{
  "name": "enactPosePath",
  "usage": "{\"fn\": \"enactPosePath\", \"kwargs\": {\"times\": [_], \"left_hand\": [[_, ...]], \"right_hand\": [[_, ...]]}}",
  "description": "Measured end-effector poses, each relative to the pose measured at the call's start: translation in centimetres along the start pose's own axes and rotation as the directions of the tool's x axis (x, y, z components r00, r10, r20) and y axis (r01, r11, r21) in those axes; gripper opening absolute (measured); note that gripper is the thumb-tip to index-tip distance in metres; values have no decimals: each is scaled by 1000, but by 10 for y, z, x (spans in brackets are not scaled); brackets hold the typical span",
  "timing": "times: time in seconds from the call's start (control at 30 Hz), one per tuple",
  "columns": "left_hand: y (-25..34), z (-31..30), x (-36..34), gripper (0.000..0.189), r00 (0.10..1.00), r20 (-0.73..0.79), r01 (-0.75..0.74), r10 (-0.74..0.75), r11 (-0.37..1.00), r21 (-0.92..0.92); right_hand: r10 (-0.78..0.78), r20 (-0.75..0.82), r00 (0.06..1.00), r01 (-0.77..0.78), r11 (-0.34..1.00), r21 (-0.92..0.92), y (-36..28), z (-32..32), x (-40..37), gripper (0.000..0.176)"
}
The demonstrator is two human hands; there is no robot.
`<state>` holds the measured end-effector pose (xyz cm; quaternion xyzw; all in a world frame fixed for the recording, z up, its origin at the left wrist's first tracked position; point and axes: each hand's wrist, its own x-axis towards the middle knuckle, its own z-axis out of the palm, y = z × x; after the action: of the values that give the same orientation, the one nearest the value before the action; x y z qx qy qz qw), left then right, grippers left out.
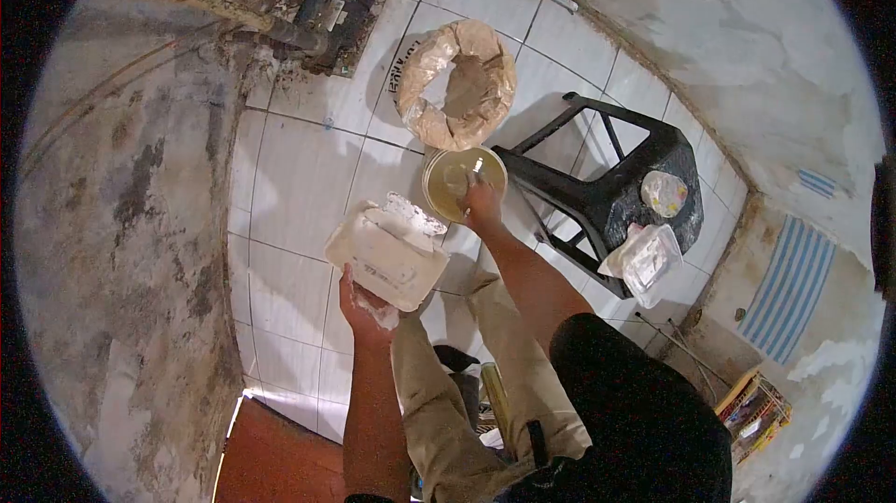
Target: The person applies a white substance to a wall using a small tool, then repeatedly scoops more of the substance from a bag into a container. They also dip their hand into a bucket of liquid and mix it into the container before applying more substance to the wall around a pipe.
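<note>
My left hand (366,302) grips a rectangular off-white plastic tub (387,260) from below, its fingers mostly behind it. White paste (413,214) clings along the tub's far edge, and white smears mark the hand. To the right, my right hand (483,204) reaches over the rim into a round bucket (431,193) holding cloudy yellowish liquid. Its fingers are bent together around something that I cannot make out. Just beyond the bucket stands an opened brown paper sack (499,83) with its top rolled down and powder inside.
A black plastic stool (644,181) stands at the right, carrying a round white container (664,194) and a clear plastic box (653,270). Stained walls border the white tiled floor (299,167). A dark pump-like box (331,27) with a pipe sits at the far left.
</note>
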<state>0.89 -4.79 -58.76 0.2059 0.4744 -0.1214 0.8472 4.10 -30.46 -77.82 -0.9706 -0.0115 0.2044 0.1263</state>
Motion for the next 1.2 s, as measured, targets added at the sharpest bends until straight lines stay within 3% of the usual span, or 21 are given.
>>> {"fn": "enactPosePath", "kwargs": {"times": [0.03, 0.17, 0.23, 0.27, 0.33, 0.53, 0.67, 0.73, 0.77, 0.8, 0.83, 0.87, 0.93, 0.97, 1.03, 1.13, 1.17, 1.2], "left_hand": [[-1, -8, 7, 59, 999, 20, 31, -30, 998, -58], [-7, 0, 13, 59, 999, 39, -2, 3, 999, -33], [-11, -6, 21, 58, 998, 28, -48, 47, 999, 20], [-12, -8, 23, 58, 999, 20, -50, 50, 999, 12], [-13, -9, 26, 57, 997, 68, -44, 43, 999, 13], [-22, -6, 24, 56, 998, 38, -43, 46, 998, -55], [-31, -23, 29, 57, 998, 29, -52, 54, 997, -57], [-29, -13, 23, 57, 999, -11, -51, 50, 997, -54], [-30, -14, 24, 57, 999, -12, -52, 52, 997, -56], [-30, -16, 25, 57, 999, -1, -40, 40, 996, -76], [-30, -16, 24, 57, 1000, 10, -27, 28, 995, -94], [-29, -16, 24, 57, 1000, 10, -29, 30, 995, -95], [-29, -13, 22, 57, 998, 9, -55, 56, 996, -67], [-29, -14, 22, 57, 998, 9, -56, 57, 996, -68], [-29, -18, 25, 56, 998, 57, -18, 23, 995, -98], [-28, -15, 23, 55, 996, 44, -70, 72, 996, -46], [-27, -13, 20, 55, 996, 44, -76, 78, 996, -48], [-26, -11, 17, 55, 998, 27, -57, 58, 996, -63]], "right_hand": [[-84, -42, 996, 80, 993, -84, 10, 21, 2, 68], [-52, -53, 997, 48, 997, -65, 23, 44, 7, 59], [-45, 349, 936, 27, 998, 55, 25, 35, 12, 59], [-51, 357, 933, 34, 998, 52, 24, 30, 12, 59], [-234, 232, 944, 205, 968, 142, 28, 29, 14, 51], [-323, 6, 946, 320, 939, 123, 71, 94, 21, 35], [-184, 120, 976, 155, 964, 217, 74, 103, 26, 42], [-82, 168, 982, 16, 932, 363, 57, 77, 29, 41], [-85, 169, 982, 18, 932, 362, 52, 73, 28, 41], [-101, -92, 991, 128, 922, 366, 53, 79, 27, 24], [-109, -347, 932, 234, 910, 343, 55, 87, 25, 6], [-111, -347, 931, 237, 909, 343, 62, 92, 26, 6], [-382, -269, 884, 410, 911, 52, 77, 96, 26, 17], [-384, -269, 883, 411, 910, 51, 79, 101, 23, 17], [-268, -320, 909, 219, 959, -180, 73, 99, 18, 18], [-353, -424, 834, 337, 935, -115, 60, 64, 20, 14], [-357, -426, 831, 342, 933, -115, 31, 20, 24, 14], [-150, -215, 965, 174, 980, 99, 10, -31, 9, 21]]}}
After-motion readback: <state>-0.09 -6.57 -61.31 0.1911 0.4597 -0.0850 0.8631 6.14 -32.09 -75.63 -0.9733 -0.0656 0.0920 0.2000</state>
